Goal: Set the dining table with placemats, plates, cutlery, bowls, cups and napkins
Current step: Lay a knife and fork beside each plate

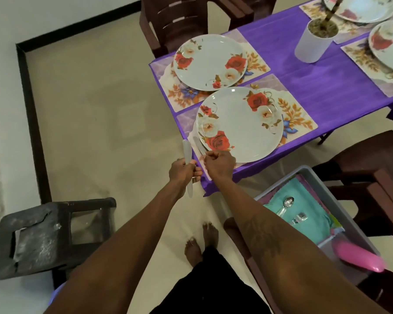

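Observation:
Two white plates with red roses lie on floral placemats on the purple table: a near plate (239,123) on its placemat (300,118) and a far plate (210,62). My left hand (184,171) grips a table knife (187,152), blade pointing up, just off the table's corner. My right hand (219,164) pinches a second knife (199,145) whose blade lies at the left rim of the near plate, over the placemat edge.
A grey bin (340,205) at the lower right holds teal napkins (309,214), a spoon (286,205), more cutlery and a pink item (359,259). A white cup (313,41) and more plates stand further along the table. Dark chairs surround it; a black stool (48,236) is at left.

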Tool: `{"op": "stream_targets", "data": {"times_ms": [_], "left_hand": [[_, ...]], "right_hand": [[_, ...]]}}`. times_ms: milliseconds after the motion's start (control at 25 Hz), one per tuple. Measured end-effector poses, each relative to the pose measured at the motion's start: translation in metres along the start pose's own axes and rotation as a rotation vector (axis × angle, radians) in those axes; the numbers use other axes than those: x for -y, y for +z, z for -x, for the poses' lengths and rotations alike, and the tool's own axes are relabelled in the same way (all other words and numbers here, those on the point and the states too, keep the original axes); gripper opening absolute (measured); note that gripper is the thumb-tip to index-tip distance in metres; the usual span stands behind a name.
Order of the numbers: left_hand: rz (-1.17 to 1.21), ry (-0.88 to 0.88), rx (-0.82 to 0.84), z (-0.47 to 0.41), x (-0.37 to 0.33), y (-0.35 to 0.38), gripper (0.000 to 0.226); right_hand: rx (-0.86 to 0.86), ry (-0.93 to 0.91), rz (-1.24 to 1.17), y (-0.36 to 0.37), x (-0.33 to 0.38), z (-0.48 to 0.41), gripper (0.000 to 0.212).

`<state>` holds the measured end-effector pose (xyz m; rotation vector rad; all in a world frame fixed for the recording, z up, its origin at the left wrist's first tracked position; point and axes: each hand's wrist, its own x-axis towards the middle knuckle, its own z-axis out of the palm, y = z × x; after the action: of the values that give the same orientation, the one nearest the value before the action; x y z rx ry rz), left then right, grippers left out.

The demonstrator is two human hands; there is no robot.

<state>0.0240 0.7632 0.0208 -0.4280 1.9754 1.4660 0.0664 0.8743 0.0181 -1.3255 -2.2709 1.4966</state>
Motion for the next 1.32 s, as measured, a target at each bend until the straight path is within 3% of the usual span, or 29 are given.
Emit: {"op": "stream_targets", "data": {"times_ms": [200,680,840,1040,1200,1320], "left_hand": [[-0.032,-0.001,0.018,-0.009,-0.009,0.001,0.019],[0.011,-0.042,0.032,-0.018,-0.013,-0.010,0.016],[0.019,-0.040,0.054,-0.021,-0.019,-0.012,0.015],[0.039,-0.051,0.109,-0.022,-0.035,-0.017,0.017],[0.066,0.034,0.152,-0.020,-0.065,-0.019,0.017],[0.094,0.051,0.199,-0.029,-0.079,-0.026,0.024]], "right_hand": [[-0.076,-0.079,0.351,0.005,0.020,-0.003,0.017],[-0.106,-0.219,0.545,0.012,0.014,0.005,0.023],[-0.108,-0.272,0.410,0.008,0.011,0.004,0.020],[-0.118,-0.109,-0.092,-0.006,0.023,-0.013,0.016],[0.178,0.083,-0.280,-0.012,0.062,-0.035,0.027],[0.391,0.089,-0.323,-0.004,0.082,-0.039,0.034]]}}
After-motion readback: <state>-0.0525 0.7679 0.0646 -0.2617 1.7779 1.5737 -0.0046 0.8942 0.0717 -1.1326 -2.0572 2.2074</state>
